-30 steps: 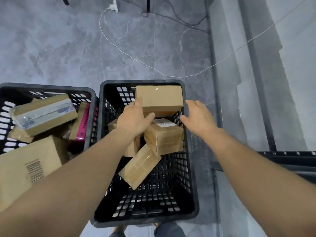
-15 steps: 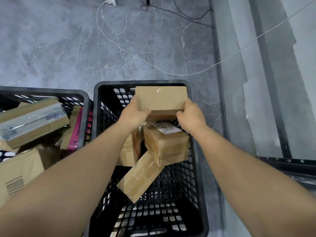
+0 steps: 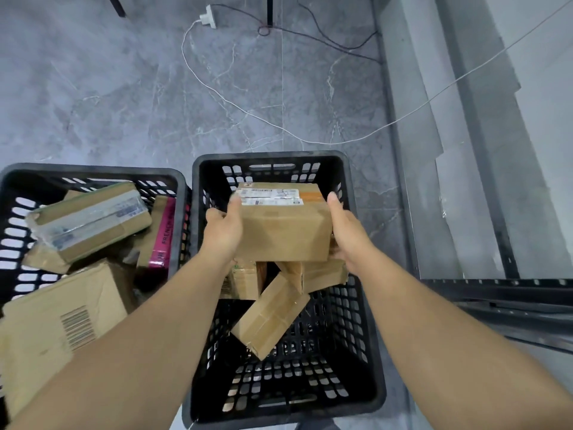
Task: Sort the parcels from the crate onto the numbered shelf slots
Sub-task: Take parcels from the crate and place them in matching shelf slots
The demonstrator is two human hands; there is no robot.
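The left hand point(image 3: 224, 231) and right hand point(image 3: 347, 235) clamp opposite ends of the box point(image 3: 283, 232), held above the crate point(image 3: 367, 321). The label faces up, probably so the slot number can be read.

Grey marbled floor tiles point(image 3: 124, 88), a white power strip point(image 3: 208, 17) with trailing cables, pale wall point(image 3: 527, 88) at right.

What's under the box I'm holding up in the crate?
Under the held box, three smaller parcels lean together in the crate. Their upper parts are covered.
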